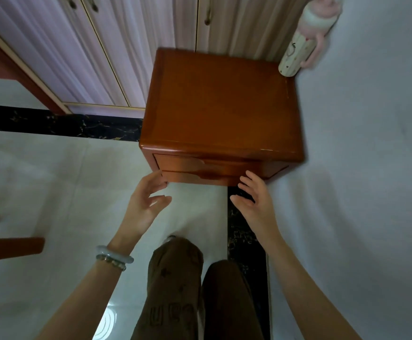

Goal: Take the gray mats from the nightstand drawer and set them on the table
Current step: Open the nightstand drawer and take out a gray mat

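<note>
A brown wooden nightstand [220,104] stands on the tiled floor between a wardrobe and a bed. Its two drawers [200,168] are shut, so no gray mats show. My left hand [146,202] hovers in front of the lower drawer's left corner, fingers spread, fingertips close to the wood. My right hand [254,200] is held open in front of the drawer's right end, holding nothing. Neither hand grips a drawer handle.
A white bed sheet [361,168] fills the right side. A plush toy [305,40] lies at the nightstand's back right corner. Wardrobe doors [97,50] rise behind. Brown wooden furniture pieces [9,246] show at the left edge. My legs [195,290] are below.
</note>
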A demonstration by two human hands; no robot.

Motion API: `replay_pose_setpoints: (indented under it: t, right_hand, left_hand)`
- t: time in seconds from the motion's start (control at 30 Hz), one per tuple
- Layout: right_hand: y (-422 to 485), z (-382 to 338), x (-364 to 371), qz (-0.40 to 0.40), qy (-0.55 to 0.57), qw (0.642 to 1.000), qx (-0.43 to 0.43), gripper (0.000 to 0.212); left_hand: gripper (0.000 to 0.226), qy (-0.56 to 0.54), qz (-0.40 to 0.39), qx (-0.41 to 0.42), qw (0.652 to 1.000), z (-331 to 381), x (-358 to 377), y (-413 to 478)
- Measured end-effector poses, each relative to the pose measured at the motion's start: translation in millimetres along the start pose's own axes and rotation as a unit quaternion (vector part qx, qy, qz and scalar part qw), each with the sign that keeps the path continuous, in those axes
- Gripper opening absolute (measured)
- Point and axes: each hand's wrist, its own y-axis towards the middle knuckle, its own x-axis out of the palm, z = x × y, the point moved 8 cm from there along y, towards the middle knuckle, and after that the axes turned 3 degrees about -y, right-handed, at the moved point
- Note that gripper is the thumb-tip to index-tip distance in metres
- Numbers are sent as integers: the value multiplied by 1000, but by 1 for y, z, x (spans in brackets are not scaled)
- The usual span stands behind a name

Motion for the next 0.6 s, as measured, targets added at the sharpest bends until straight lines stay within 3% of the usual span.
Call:
replay_pose_setpoints:
  t: [0.4,0.6]
  right_hand:
    - [99,166,27,29,-15,998,-52,62]
    - [119,192,26,29,-10,997,-64,57]
  left_hand:
    - [53,74,-37,57,995,-156,7,107]
    - [47,99,-135,33,985,-177,28,128]
